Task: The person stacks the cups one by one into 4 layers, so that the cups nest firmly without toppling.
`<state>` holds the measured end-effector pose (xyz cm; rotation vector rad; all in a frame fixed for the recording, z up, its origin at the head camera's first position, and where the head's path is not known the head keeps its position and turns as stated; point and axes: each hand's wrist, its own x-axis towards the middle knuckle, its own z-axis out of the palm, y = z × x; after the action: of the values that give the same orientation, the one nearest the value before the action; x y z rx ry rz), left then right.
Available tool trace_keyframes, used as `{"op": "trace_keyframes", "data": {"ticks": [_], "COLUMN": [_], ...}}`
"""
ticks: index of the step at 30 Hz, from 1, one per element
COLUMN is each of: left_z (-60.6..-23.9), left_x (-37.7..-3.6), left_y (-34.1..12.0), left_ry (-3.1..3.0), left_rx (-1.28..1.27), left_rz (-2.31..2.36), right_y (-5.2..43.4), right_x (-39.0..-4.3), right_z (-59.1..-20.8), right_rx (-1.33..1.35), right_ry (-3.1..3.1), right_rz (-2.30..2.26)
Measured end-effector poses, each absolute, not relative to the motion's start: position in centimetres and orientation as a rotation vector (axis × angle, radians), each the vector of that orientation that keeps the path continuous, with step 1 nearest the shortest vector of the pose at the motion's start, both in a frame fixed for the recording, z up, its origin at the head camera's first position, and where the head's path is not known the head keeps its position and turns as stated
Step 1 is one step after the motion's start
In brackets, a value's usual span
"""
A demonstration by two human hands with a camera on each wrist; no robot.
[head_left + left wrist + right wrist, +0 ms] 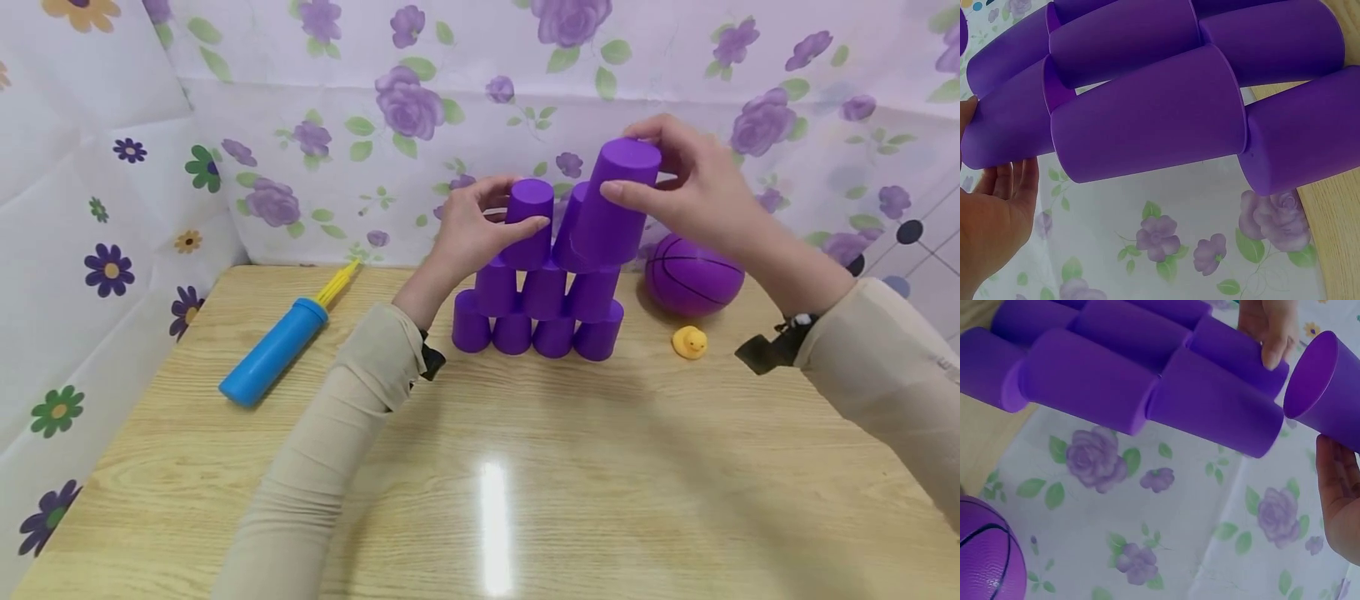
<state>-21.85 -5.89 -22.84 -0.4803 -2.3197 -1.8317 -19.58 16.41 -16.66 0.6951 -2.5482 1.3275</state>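
Upside-down purple cups stand stacked in a pyramid [543, 296], with several at the bottom, three above and two in the third row. My left hand [467, 229] holds the left cup [529, 247] of that third row, thumb in front and fingers behind. The other third-row cup [570, 218] is partly hidden in the head view. My right hand [708, 187] grips another upside-down cup [613, 221] between thumb and fingers, raised higher than the third row. In the right wrist view this cup [1338, 394] tilts, its open mouth facing the pyramid's top.
A purple ball [693, 277] with black lines sits right of the pyramid, and a small yellow rubber duck [689, 342] in front of it. On the left lies a blue hand pump [276, 350] with a yellow nozzle. A flowered sheet [300, 125] hangs behind the wooden table [420, 500].
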Motion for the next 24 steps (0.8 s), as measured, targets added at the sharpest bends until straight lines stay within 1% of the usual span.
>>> {"op": "trace_keyframes", "data": {"ticks": [8,12,24], "left_z": [-22.9,-22.9,-23.1], "left_x": [-22.0,-22.1,-22.0], "left_y": [-5.9,-5.8,-6.0], "left_ry": [-2.302,-2.288,-2.277], "left_rx": [-0.499,-0.502,-0.52], "left_rz": [-1.862,-1.872,-1.875], "right_y": [15.1,14.9,13.6], "right_x": [-20.7,-21.4,-24.6], "right_z": [-14.7,-14.0,-13.2], "right_rx": [0.656,0.655,0.547], "right_ry": [-2.463,-2.417,-2.508], "right_rz": [1.435,1.417,1.371]}}
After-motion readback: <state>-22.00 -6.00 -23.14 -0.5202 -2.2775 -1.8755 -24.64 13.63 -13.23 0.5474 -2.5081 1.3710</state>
